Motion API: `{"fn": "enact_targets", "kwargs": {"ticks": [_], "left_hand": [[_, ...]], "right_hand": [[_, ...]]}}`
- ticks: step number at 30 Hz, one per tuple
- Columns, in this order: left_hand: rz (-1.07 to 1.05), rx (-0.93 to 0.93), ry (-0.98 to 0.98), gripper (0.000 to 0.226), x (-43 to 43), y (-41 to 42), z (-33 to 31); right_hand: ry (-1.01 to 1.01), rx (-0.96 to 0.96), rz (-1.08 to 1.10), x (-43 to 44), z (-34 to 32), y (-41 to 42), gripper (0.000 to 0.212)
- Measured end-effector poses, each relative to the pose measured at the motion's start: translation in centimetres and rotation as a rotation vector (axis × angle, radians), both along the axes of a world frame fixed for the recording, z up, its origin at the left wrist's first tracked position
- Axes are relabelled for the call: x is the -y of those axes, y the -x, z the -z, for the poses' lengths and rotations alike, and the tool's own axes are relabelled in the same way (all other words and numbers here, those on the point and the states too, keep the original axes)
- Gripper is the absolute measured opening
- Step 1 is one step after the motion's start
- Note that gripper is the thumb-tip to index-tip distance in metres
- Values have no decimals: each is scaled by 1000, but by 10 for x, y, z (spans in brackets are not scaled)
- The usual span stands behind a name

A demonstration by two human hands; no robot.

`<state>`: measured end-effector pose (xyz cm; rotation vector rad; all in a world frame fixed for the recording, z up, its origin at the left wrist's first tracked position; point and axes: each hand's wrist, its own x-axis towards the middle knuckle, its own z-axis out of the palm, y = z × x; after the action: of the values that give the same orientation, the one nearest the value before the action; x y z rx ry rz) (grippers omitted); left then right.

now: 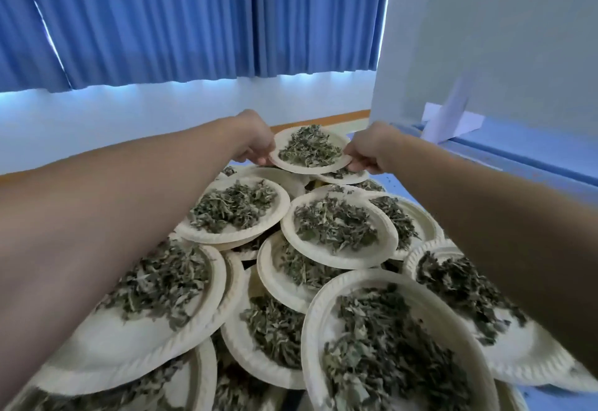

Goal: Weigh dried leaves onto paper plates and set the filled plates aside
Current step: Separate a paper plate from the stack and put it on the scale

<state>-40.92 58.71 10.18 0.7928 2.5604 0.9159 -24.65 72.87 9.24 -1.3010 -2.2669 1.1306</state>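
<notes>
A cream paper plate (pixel 293 164) heaped with dried green leaves (pixel 309 148) is held at the far end of the pile. My left hand (pixel 254 142) pinches its left rim and my right hand (pixel 370 150) pinches its right rim. Both arms reach far forward over the other plates. The held plate sits just above or on the rims of plates beneath it; I cannot tell whether it touches them.
Several filled paper plates (pixel 339 229) overlap in a stacked heap across the blue surface (pixel 398 184), from near me to the far end. A white wall panel (pixel 485 38) and blue ledge (pixel 517 158) stand at right. Blue curtains (pixel 161 22) hang behind.
</notes>
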Motion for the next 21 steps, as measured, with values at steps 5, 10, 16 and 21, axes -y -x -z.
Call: {"fn": "enact_targets", "kwargs": {"ticks": [5, 10, 16, 21], "left_hand": [[94, -7, 200, 19, -21, 20, 30], [139, -34, 283, 29, -23, 21, 43], [139, -67, 415, 27, -3, 29, 24], [70, -194, 288, 31, 26, 33, 11]], "right_hand": [[-68, 193, -76, -17, 23, 26, 12], [-72, 387, -160, -23, 30, 32, 15], [-102, 359, -235, -15, 22, 33, 33], [-286, 327, -232, 4, 12, 31, 34]]}}
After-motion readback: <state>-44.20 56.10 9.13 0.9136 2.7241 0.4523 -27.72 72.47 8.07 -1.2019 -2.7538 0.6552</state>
